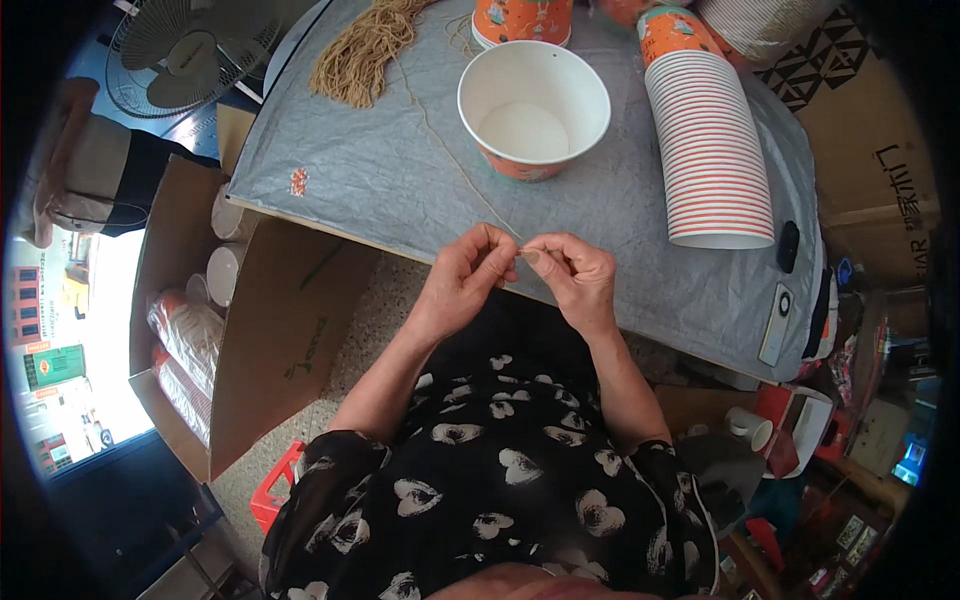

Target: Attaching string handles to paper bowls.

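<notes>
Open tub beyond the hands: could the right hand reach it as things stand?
Probably yes: nothing seems to stand between the right hand and the tub, though the hand's fingers appear to pinch the string and may need to let go first.

Passage on both sides of the bowl (530, 115), hemmed by stack and twine.
Right of the bowl, a strip of bare cloth (630, 190) leaves a way through, walled farther right by the lying stack (710, 150). Left of it the room is wider, but a strand (470, 183) slants across toward the left hand (468, 272) and right hand (578, 272), which block the bowl's near side; the bunch (365, 50) fills its far left. Just behind it, a tub (522, 18) bars the way.
</notes>
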Action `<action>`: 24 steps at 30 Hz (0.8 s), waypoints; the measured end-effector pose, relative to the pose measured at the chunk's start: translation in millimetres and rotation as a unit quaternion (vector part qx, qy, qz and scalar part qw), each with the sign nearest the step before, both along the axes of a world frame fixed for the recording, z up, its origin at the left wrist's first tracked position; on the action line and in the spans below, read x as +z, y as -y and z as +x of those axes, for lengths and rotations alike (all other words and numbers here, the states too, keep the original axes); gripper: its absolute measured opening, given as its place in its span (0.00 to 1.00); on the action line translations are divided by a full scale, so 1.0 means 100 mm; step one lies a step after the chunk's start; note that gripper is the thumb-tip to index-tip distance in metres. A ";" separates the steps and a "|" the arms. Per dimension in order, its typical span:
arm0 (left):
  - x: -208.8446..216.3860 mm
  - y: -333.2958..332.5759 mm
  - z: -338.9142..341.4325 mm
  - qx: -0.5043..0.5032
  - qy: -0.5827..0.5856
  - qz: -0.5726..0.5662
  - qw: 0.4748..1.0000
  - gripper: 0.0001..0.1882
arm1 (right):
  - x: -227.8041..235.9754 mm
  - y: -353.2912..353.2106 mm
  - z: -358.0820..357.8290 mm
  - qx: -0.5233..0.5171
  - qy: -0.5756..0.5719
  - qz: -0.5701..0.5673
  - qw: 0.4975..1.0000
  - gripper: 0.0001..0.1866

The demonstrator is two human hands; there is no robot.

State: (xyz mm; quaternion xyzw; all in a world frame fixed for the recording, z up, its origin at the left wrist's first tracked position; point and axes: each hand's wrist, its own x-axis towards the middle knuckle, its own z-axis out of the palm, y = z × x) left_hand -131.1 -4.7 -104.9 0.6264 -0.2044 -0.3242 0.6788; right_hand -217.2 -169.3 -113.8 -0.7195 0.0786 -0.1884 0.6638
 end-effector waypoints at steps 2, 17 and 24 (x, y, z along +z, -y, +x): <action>0.07 0.02 0.01 -0.022 0.017 0.015 1.000 0.10 | 0.01 0.05 -0.05 -0.005 -0.016 0.023 1.000 0.03; 0.53 0.25 0.87 0.064 0.538 0.159 0.826 0.16 | 1.21 0.99 -0.58 -0.250 0.224 -0.050 0.941 0.07; 0.40 0.15 0.82 0.037 0.544 0.172 0.820 0.07 | 1.10 0.76 -0.05 -0.081 0.121 -0.081 0.986 0.05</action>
